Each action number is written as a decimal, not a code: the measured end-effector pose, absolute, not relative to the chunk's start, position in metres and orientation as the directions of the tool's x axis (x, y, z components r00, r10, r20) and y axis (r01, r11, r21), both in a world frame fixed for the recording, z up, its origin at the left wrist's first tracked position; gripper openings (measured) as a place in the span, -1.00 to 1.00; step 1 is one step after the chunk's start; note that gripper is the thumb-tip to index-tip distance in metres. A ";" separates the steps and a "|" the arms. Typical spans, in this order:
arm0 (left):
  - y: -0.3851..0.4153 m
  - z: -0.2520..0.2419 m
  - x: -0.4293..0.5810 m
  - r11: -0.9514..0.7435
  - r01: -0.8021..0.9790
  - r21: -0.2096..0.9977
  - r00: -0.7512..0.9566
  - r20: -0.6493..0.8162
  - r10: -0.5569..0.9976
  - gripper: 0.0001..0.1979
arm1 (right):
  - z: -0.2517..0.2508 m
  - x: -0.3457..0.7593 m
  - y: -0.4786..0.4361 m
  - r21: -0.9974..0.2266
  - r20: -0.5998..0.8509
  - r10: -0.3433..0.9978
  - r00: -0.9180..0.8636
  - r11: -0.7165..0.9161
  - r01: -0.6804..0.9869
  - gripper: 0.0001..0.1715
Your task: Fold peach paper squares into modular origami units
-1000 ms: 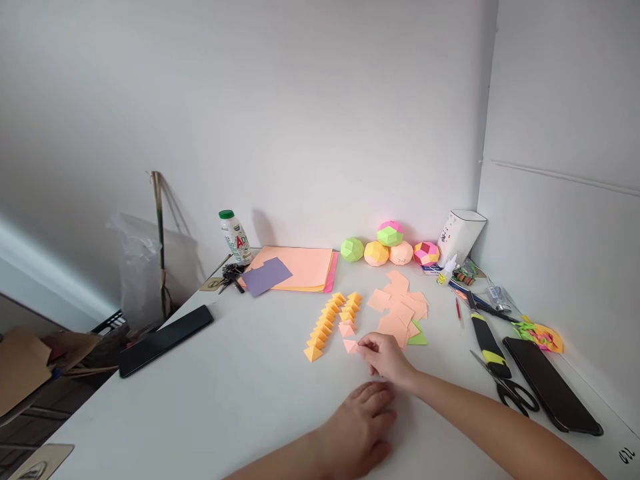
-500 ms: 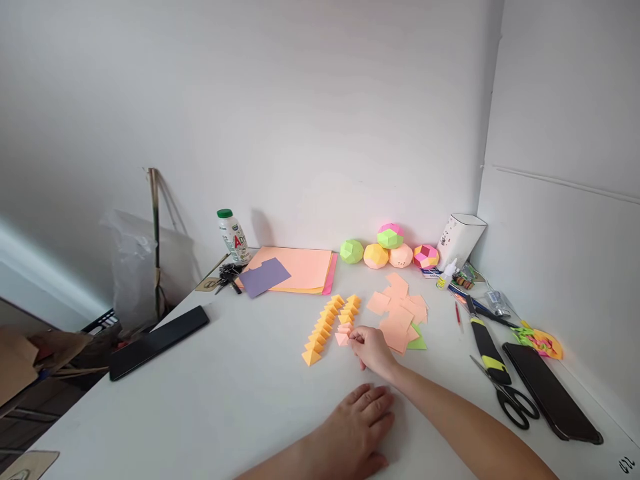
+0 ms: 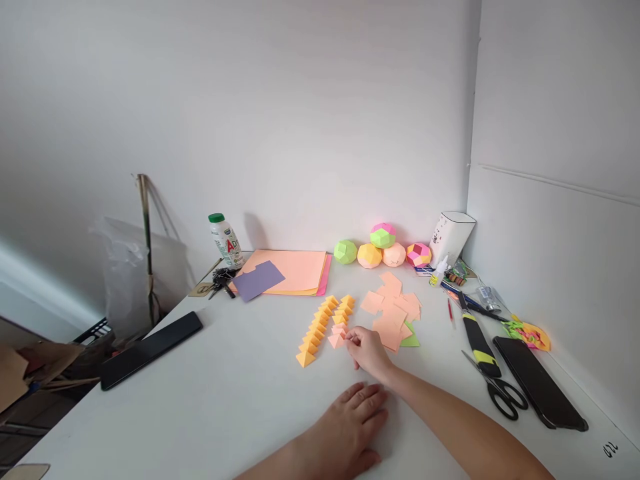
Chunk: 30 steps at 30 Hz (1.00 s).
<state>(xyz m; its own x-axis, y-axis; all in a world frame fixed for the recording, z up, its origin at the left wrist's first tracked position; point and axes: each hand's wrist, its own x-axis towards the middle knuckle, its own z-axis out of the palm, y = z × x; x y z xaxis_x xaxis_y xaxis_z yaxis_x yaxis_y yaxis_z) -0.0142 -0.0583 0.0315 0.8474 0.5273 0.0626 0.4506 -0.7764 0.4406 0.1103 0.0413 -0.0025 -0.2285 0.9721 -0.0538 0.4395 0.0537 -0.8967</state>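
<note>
My right hand point(image 3: 370, 353) is closed in a pinch at the near end of a short row, its fingertips at the edge of a pink folded paper piece point(image 3: 335, 341). That row continues away from me with orange folded paper pieces point(image 3: 343, 310). Beside it, to the left, runs a longer row of orange folded pieces point(image 3: 313, 337). My left hand point(image 3: 350, 430) lies flat on the white table point(image 3: 200, 420), fingers stretched out and holding nothing. Right of the rows is a loose pile of pink paper squares point(image 3: 393, 320), with a green paper point(image 3: 411, 337) partly beneath.
Several faceted paper balls point(image 3: 369, 256) sit by the wall. Coloured sheets point(image 3: 300, 267), a purple paper point(image 3: 260, 280) and a bottle point(image 3: 226, 241) stand back left. A black phone point(image 3: 540, 383), scissors point(image 3: 505, 398), cutter point(image 3: 481, 347) and glue bottle point(image 3: 439, 273) lie right.
The view has shifted slightly, moving the scene a little leftward. My right hand stays at the pink folded piece, and my left hand stays flat on the table.
</note>
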 end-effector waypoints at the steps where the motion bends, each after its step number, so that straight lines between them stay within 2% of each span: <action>1: -0.058 0.031 -0.014 -0.778 0.448 0.441 0.849 0.064 0.525 -0.45 | -0.002 0.111 0.041 -0.895 -0.054 0.969 -0.242 0.060 0.441 -0.92; 4: -0.058 0.029 -0.015 -0.786 0.445 0.428 0.850 0.073 0.521 -0.45 | 0.004 0.118 0.040 -0.871 -0.053 0.945 -0.322 0.113 0.478 -0.91; 6: -0.057 0.027 -0.015 -0.794 0.445 0.414 0.850 0.084 0.520 -0.45 | 0.011 0.128 0.040 -0.793 0.041 0.934 -0.354 0.246 0.557 -0.86; 8: -0.056 0.023 -0.014 -0.805 0.438 0.401 0.853 0.100 0.513 -0.45 | 0.018 0.144 0.039 -0.592 0.239 0.896 -0.373 0.439 0.676 -0.82; 11: -0.053 0.014 -0.014 -0.827 0.419 0.376 0.867 0.107 0.488 -0.44 | 0.019 0.171 0.038 -0.245 0.374 0.829 -0.416 0.521 0.818 -0.86; 12: -0.053 0.010 -0.014 -0.832 0.417 0.366 0.869 0.106 0.483 -0.44 | 0.016 0.178 0.038 -0.178 0.384 0.823 -0.419 0.511 0.841 -0.91; 15: -0.051 0.000 -0.014 -0.839 0.421 0.345 0.866 0.122 0.485 -0.44 | 0.002 0.192 0.038 -0.059 0.413 0.806 -0.425 0.490 0.870 -0.79; 24: -0.046 -0.007 -0.016 -0.858 0.401 0.320 0.879 0.130 0.459 -0.43 | -0.020 0.190 0.044 0.142 0.473 0.728 -0.496 0.492 0.859 -0.77; 30: -0.047 -0.006 -0.017 -0.849 0.423 0.316 0.875 0.103 0.474 -0.43 | -0.023 0.192 0.044 0.146 0.477 0.712 -0.515 0.514 0.845 -0.74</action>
<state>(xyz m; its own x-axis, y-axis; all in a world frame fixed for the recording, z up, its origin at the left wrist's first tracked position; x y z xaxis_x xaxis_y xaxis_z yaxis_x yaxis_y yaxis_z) -0.0170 -0.0470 -0.0056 0.8746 0.4737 0.1035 0.4226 -0.8494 0.3160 0.1919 0.0436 -0.0226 -0.5152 0.7118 0.4774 0.8452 0.5141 0.1457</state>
